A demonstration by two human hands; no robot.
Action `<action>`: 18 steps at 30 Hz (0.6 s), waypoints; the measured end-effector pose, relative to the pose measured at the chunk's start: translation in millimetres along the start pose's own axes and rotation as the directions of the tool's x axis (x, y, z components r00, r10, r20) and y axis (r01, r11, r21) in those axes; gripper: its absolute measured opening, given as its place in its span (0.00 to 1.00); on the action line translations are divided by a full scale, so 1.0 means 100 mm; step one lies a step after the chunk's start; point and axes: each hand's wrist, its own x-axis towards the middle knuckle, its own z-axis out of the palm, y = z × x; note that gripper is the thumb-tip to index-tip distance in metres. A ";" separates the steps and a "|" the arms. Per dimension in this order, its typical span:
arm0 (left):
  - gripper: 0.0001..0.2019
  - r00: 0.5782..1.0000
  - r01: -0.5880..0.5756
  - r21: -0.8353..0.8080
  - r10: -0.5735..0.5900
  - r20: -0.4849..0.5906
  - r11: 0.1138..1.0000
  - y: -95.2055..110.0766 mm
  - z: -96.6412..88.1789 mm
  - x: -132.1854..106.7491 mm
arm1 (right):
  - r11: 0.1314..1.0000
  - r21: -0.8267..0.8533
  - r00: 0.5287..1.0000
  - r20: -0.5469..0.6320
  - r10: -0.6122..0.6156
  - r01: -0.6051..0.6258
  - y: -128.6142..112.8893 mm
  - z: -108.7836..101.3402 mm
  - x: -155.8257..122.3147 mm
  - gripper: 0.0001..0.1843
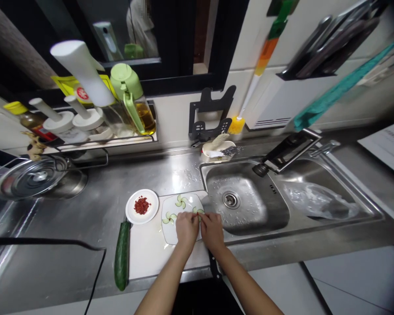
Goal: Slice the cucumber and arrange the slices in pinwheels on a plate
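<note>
My left hand (187, 228) and my right hand (212, 227) meet fingertip to fingertip over the right side of a squarish white plate (170, 236). Both have their fingers closed; a tiny red piece (198, 213) shows between the fingertips, above partly covered cucumber slices (198, 210). Two more fans of curved cucumber slices lie on the plate, one at the back (180, 201) and one at the left (169, 218). Left of it, a round white plate (130, 213) carries a pile of small red pieces (141, 205). Beneath is a white cutting board (144, 258).
A cut cucumber (121, 258) lies along the board's left edge. A black handle (213, 264) pokes out at the counter's front under my right wrist. The sink (249, 205) lies to the right, with a plastic bag (318, 201) in its second basin. Bottles stand on a rack (131, 139) behind.
</note>
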 end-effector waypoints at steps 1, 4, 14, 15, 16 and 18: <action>0.11 1.000 -0.002 0.009 0.002 0.004 1.000 0.00 0.00 0.00 | 1.000 0.001 1.000 0.004 0.002 -0.003 0.00 0.00 0.00 0.16; 0.11 1.000 -0.007 0.028 0.007 0.021 1.000 -0.01 0.00 0.00 | 1.000 0.003 1.000 0.018 0.005 -0.005 -0.01 0.00 0.01 0.17; 0.10 1.000 0.011 0.038 -0.012 0.027 0.999 -0.03 0.00 0.01 | 1.000 0.022 1.000 0.028 0.001 -0.001 -0.01 -0.01 0.01 0.17; 0.10 1.000 0.014 0.032 -0.015 0.026 0.999 -0.03 0.00 0.00 | 1.000 0.022 1.000 0.026 0.000 0.000 -0.02 -0.02 0.01 0.17; 0.10 1.000 0.014 0.027 -0.014 0.024 1.000 -0.04 0.00 0.00 | 1.000 0.022 1.000 0.023 -0.002 0.001 -0.02 -0.03 0.01 0.17; 0.09 1.000 0.005 0.018 -0.005 0.019 1.000 -0.05 0.01 -0.01 | 1.000 0.020 1.000 0.018 -0.005 0.005 -0.02 -0.04 0.01 0.17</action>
